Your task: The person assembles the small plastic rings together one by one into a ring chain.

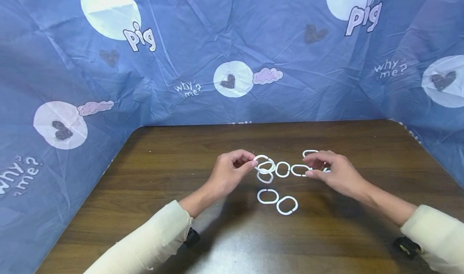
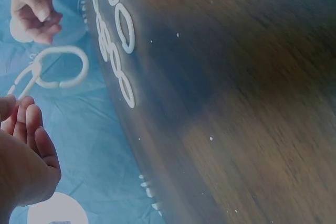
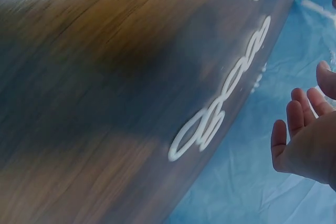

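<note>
My left hand (image 1: 228, 171) pinches a white plastic oval link (image 1: 262, 156) between thumb and fingertips. A second white link (image 2: 63, 49) hangs joined to it, raised above the table. Over the right part of the links is my right hand (image 1: 342, 173), its thumb and fingers apart and loosely bent, holding nothing visible. Beneath and between the hands lie several more white links (image 1: 282, 162) in a row on the table. Part of that row is hidden behind the right hand, where another link (image 1: 309, 150) shows beyond the fingers.
Two white links, one oval (image 1: 268, 203) and one beside it (image 1: 287, 197), lie nearer to me on the brown wooden table (image 1: 163, 193). A blue printed cloth (image 1: 203, 108) stands around the table's far and side edges.
</note>
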Action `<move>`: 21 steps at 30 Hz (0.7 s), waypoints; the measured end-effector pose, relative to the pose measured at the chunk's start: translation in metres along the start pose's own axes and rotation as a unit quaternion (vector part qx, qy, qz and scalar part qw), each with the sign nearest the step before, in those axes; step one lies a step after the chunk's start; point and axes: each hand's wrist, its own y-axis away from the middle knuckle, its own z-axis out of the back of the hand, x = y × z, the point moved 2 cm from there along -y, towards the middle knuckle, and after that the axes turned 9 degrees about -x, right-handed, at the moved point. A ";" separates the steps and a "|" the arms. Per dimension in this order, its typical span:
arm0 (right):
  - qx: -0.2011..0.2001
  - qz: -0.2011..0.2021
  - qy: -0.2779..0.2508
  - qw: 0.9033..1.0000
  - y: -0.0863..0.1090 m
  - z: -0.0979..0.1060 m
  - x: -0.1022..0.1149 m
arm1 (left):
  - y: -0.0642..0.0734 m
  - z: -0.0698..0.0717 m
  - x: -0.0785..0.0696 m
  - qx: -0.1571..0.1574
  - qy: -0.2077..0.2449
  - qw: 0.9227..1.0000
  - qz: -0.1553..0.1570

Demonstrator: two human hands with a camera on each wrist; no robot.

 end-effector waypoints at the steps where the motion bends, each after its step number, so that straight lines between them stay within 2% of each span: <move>1: 0.000 0.001 0.003 1.000 0.001 0.003 -0.003 | 0.000 0.001 0.000 0.000 0.001 1.000 -0.001; 15: 0.011 0.045 0.069 0.997 0.013 0.031 -0.042 | 0.002 0.012 0.004 -0.020 0.000 1.000 -0.006; 21: 0.051 0.039 0.093 0.994 0.017 0.036 -0.054 | 0.003 0.014 0.004 -0.026 0.002 1.000 0.003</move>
